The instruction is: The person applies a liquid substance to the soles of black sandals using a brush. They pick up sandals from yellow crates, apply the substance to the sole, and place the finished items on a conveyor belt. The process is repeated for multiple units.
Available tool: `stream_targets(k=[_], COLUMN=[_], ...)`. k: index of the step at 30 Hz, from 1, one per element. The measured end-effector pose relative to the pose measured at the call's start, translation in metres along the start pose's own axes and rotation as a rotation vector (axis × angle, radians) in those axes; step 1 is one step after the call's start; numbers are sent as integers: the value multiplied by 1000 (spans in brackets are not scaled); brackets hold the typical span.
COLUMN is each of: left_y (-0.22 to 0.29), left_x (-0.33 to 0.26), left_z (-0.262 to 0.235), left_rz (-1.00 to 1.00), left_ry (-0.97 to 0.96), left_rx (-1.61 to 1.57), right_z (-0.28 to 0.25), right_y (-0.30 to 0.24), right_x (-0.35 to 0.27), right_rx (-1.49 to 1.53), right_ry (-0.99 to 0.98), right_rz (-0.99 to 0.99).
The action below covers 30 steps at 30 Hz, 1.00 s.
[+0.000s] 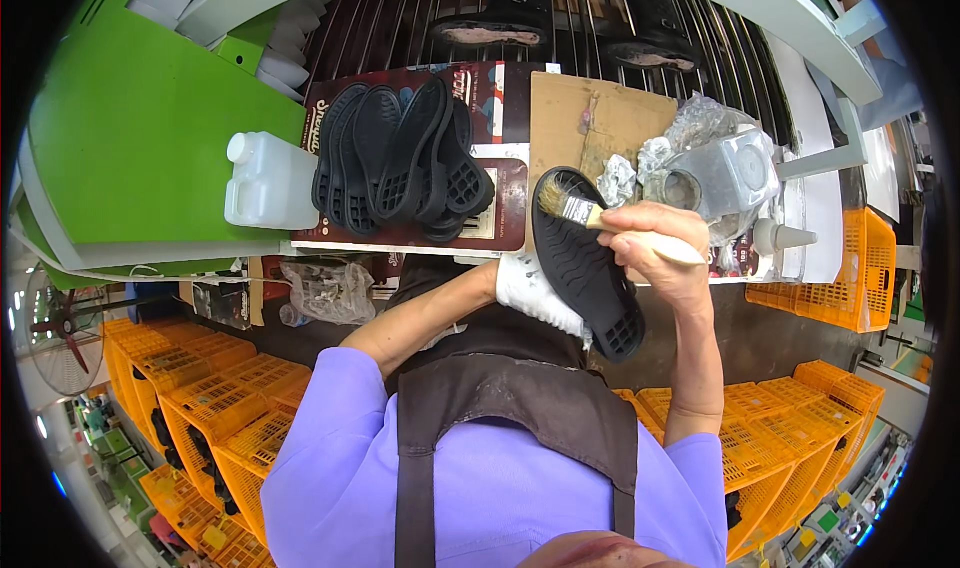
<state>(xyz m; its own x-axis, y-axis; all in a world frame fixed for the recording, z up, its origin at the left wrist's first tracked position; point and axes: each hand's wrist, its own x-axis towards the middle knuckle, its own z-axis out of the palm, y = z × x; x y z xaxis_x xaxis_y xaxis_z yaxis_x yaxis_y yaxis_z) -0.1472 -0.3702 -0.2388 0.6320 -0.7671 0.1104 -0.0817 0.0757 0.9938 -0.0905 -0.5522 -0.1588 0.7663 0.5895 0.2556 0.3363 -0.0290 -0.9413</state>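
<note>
In my right hand (668, 248) is a paintbrush (572, 208) with a pale wooden handle, its fingers closed round the handle. The bristles touch the toe end of a black shoe sole (580, 268), which is tilted in front of me. My left hand (538, 293), in a white glove, supports this sole from its left side and underneath; its fingers are hidden behind the sole. Several more black soles (395, 158) lie bunched together on the bench to the left. Beside them stands a white plastic jug (270, 181).
At the right are a clear plastic container (725, 173), crumpled plastic and a white nozzle bottle (780, 236). Flattened cardboard (570, 118) covers part of the bench. Black boots (500, 13) rest on the rollers beyond. Orange crates (230, 388) stand on both sides behind me.
</note>
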Motion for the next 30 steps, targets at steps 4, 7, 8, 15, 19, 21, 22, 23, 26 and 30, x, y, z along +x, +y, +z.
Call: stream_targets(k=[4, 7, 8, 15, 19, 21, 22, 23, 26, 30], left_y=[-1, -12, -16, -23, -14, -13, -13, -14, -15, -15], left_x=[-4, -12, -13, -27, -37, -40, -41, -42, -47, -50], left_z=[-8, -12, -12, -16, -12, -11, -10, -13, -11, -10], left_rz=[56, -35, -90, -314, -181, -174, -170, -116, -142, -132], left_ry=[-115, -182, -203, -55, 196, 245, 271, 187, 262, 299], left_rx=[47, -88, -171, -487, -615, -717, -767, -831, -861, -966], right_z=[-7, -9, -9, -4, 0, 4, 5, 7, 12, 17], right_y=[7, 12, 14, 26, 32, 34, 34, 34, 33, 29], right_x=[-1, -1, -1, -1, -1, -1, -1, -2, -4, -7], right_rx=[79, 163, 158, 210, 219, 233, 245, 243, 255, 290], right_ry=[-10, 11, 19, 190, 259, 280, 295, 292, 293, 272], right_rz=[162, 248, 254, 312, 313, 306, 311, 303, 309, 327])
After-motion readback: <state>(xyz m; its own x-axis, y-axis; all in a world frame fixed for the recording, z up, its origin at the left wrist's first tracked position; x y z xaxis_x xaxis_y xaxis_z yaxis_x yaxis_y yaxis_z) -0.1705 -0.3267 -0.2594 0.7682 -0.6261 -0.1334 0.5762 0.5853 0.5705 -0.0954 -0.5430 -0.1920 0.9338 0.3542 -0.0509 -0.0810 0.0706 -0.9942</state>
